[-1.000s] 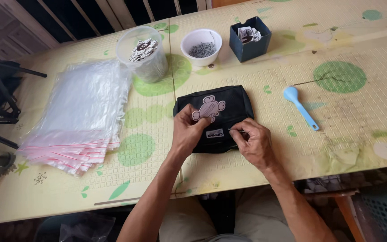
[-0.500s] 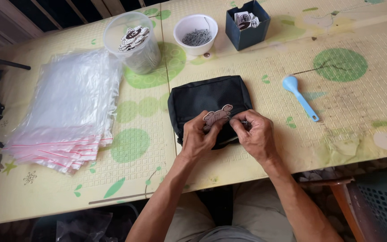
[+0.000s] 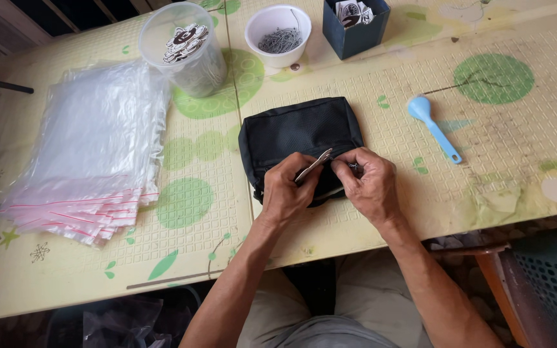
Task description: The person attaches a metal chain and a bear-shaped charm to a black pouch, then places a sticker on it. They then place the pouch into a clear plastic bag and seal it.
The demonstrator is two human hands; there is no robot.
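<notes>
Black fabric pouch (image 3: 298, 132) lies near the table's (image 3: 517, 167) front edge, directly beyond both hands; left hand (image 3: 289, 193) pinches a flat charm (image 3: 314, 165) tilted upward toward the right hand (image 3: 370, 183), which is closed on something small.

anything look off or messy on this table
Nothing spilled or damaged. The pile of clear zip bags is fanned out unevenly at its near end, and the table mat looks stained and worn at the right. Both hands, left hand and right hand, work at the black pouch.
</notes>
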